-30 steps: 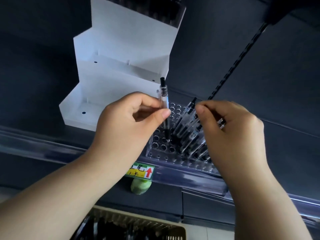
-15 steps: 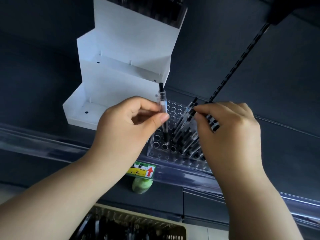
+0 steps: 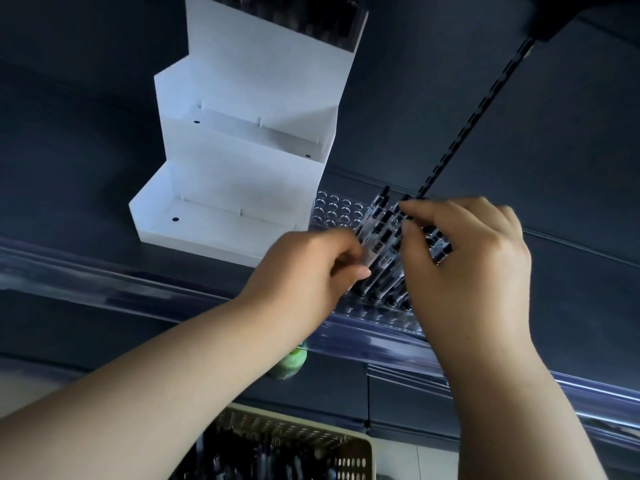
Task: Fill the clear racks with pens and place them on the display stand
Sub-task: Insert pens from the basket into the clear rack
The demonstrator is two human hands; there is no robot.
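A clear rack with rows of round holes lies on the dark shelf, just right of the white stepped display stand. Several clear pens with black caps lean in the rack's right part. My left hand reaches in from the lower left and pinches one pen low on its barrel among the standing ones. My right hand grips a bundle of pens, with thumb and forefinger pinching near a pen top. The rack's near part is hidden by both hands.
A clear plastic rail runs along the shelf's front edge. A green object hangs below it. A beige perforated basket holding several pens sits at the bottom. A filled rack stands on the display stand's top step.
My left hand has moved down and to the right, bringing its upright pen into the rack beside the others. My right hand has stayed over the rack with its bundle.
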